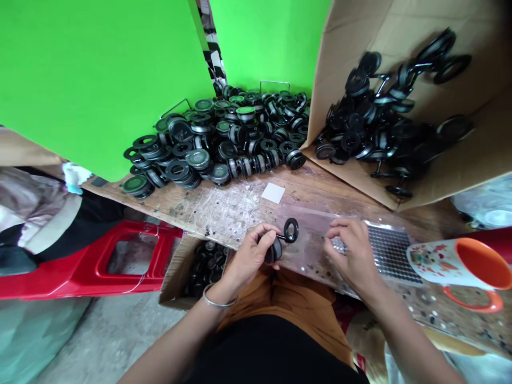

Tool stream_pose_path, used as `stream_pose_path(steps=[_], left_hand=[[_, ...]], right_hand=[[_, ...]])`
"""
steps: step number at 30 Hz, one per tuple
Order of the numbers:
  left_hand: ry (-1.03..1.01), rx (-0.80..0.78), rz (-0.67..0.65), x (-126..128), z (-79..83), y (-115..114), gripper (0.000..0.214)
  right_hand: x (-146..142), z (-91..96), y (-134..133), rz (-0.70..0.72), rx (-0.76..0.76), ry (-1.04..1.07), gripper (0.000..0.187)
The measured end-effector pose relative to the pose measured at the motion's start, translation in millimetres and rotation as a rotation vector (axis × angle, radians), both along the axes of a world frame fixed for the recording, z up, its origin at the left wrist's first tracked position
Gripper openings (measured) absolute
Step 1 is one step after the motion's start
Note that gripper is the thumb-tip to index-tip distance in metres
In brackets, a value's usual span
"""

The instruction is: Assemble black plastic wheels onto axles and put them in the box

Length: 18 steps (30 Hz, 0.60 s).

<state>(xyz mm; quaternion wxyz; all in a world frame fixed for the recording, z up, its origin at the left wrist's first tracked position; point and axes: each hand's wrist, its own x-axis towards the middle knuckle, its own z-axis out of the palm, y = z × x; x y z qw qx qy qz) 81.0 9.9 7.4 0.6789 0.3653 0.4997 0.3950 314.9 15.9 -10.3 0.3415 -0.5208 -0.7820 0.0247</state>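
Near the table's front edge, my left hand [258, 248] is closed around a black round part with a grey band, from which a short arm with a black ring [291, 230] sticks out to the right. To the right of it, my right hand [350, 248] pinches a small black dot at its fingertips, too small to see well. Partly behind and beside that hand lies a clear sheet with rows of black dots [390, 250]. A thin clear plastic film [302, 256] lies between my hands.
Similar black round parts [224, 133] are piled along the back against green boards [100, 80]. A cardboard box [352, 181] with ringed black parts stands back right; another box [172, 288] is below left. A white mug [440, 261] lies at right. A red stool [100, 261] stands left.
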Motion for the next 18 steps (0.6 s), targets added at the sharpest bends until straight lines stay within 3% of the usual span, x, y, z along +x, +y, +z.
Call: stream_pose_path(steps=[3,6,18], left_hand=[[0.053,0.03,-0.056,0,0.2,-2,0.037],[0.078,0.056,-0.1,0,-0.6,-5,0.038],[0.065,0.079,-0.134,-3,1.6,-11,0.036]], right_hand=[[-22,14.8,-2,0.143,-0.016,0.058,0.006],[-35,18.3,1,0.223,-0.026,0.013,0.007],[-43,16.2,2,0.251,-0.093,-0.074,0.005]])
